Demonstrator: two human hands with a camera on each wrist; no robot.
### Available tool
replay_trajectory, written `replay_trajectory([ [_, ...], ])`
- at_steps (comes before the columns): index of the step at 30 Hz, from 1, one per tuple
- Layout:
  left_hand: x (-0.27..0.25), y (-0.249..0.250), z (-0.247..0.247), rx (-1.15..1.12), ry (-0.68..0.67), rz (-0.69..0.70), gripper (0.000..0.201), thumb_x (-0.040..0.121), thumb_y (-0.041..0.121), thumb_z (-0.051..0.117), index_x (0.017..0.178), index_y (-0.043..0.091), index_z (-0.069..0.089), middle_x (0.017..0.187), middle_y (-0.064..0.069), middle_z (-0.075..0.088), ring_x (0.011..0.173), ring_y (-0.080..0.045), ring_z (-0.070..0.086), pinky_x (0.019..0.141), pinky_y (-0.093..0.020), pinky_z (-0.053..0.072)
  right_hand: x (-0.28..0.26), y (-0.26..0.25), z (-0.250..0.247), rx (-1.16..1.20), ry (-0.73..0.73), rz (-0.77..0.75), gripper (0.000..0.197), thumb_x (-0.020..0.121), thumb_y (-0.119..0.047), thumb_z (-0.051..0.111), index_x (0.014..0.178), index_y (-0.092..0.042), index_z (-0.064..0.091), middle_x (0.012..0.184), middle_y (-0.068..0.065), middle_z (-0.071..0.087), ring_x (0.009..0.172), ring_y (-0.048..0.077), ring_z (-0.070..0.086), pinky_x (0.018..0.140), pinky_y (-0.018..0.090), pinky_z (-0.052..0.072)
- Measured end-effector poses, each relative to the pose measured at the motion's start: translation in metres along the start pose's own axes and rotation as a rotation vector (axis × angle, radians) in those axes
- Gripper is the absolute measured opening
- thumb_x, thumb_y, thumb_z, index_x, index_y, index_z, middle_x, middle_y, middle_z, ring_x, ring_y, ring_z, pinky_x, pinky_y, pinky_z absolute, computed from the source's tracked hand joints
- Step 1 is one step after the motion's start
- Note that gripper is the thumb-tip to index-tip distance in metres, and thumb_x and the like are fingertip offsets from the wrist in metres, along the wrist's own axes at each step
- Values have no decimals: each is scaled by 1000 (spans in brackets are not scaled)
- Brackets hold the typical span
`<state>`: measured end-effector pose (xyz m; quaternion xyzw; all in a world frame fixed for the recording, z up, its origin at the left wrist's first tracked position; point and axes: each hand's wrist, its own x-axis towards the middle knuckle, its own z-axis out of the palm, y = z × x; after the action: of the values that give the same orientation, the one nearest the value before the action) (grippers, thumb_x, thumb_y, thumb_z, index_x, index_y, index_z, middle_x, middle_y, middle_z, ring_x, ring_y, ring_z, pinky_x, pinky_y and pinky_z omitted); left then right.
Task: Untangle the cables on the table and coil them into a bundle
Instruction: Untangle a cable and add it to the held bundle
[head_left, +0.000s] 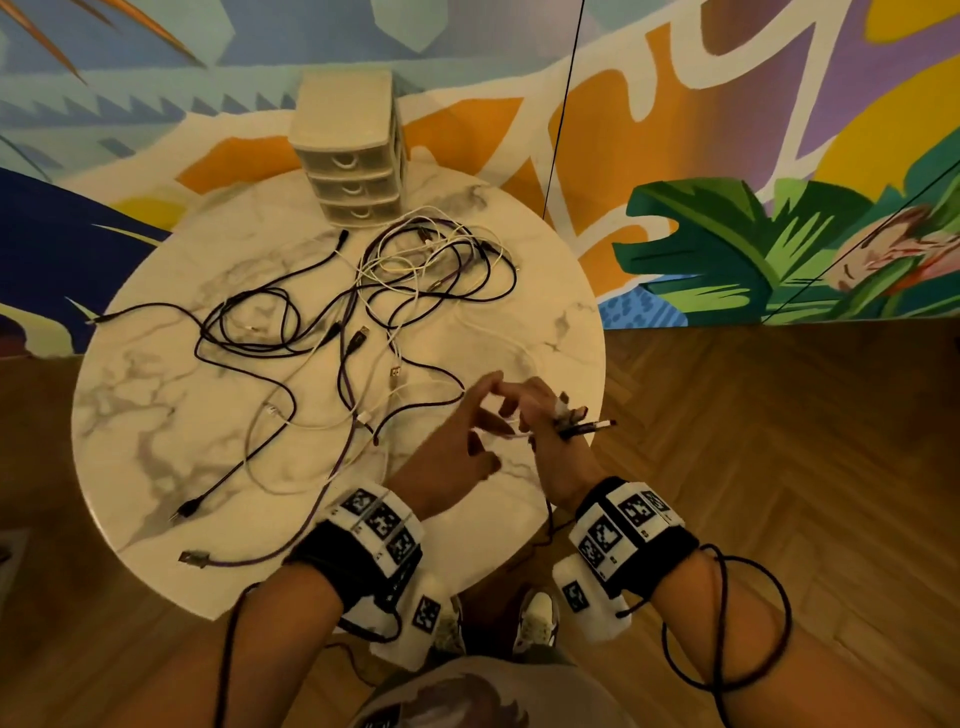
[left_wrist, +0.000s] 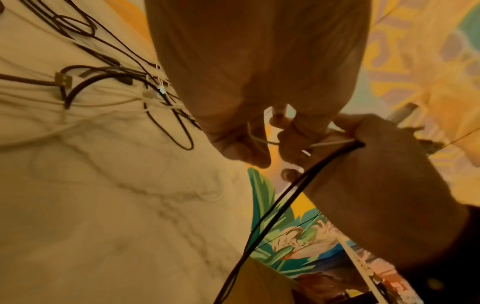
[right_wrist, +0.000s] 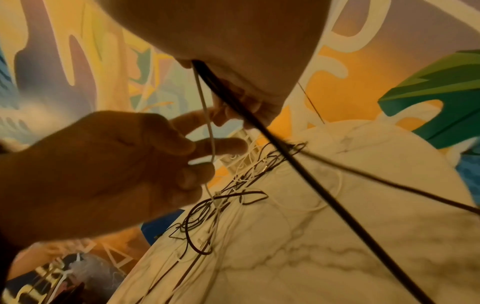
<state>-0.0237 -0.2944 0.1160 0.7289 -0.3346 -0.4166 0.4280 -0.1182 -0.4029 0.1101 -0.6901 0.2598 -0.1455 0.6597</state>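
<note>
Over table edge: right hand (head_left: 545, 415) grips cable ends (head_left: 587, 428) pointing right; left hand (head_left: 467, 441) pinches white cable (right_wrist: 207, 121).

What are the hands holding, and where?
The right hand grips dark cables and a white cable near their ends. The left hand fingers the white cable's slack.

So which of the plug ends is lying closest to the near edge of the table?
The purple braided cable's USB plug, at the table's near-left rim. The black plug lies just farther in; the rest sit nearer the middle.

Tangled black, white and purple cables (head_left: 384, 291), sprawled across the marble table (head_left: 156, 415)
</note>
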Motion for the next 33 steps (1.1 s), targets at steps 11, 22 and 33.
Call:
replay_trajectory([
  [11, 27, -93, -78, 500, 332, -111, 24, 91, 15, 52, 91, -1, 69, 98, -22, 66, 95, -35, 62, 84, -34, 45, 2, -31, -25, 450, 201, 114, 74, 98, -47, 30, 35, -12, 42, 34, 2, 36, 36, 16, 43, 72, 44, 46],
  [22, 3, -1, -22, 1092, 196, -69, 37, 99, 44, 26, 97, 24, 58, 95, -3, 65, 86, -25, 63, 66, -34, 45, -5, -35, 4, -50, -204, 396, 81, 98, -55, 17, 57, 3, 55, 36, -2, 41, 33, 8, 34, 47, 20, 32],
  [33, 6, -76, -10, 550, 254, -250, 27, 98, 21, 43, 97, 1, 61, 103, -17, 59, 97, -33, 56, 82, -34, 37, 11, -28, 13, 58, -23, 273, 48, 104, -32, 28, 100, -10, 70, 63, 17, 62, 38, 7, 35, 43, 16, 28],
])
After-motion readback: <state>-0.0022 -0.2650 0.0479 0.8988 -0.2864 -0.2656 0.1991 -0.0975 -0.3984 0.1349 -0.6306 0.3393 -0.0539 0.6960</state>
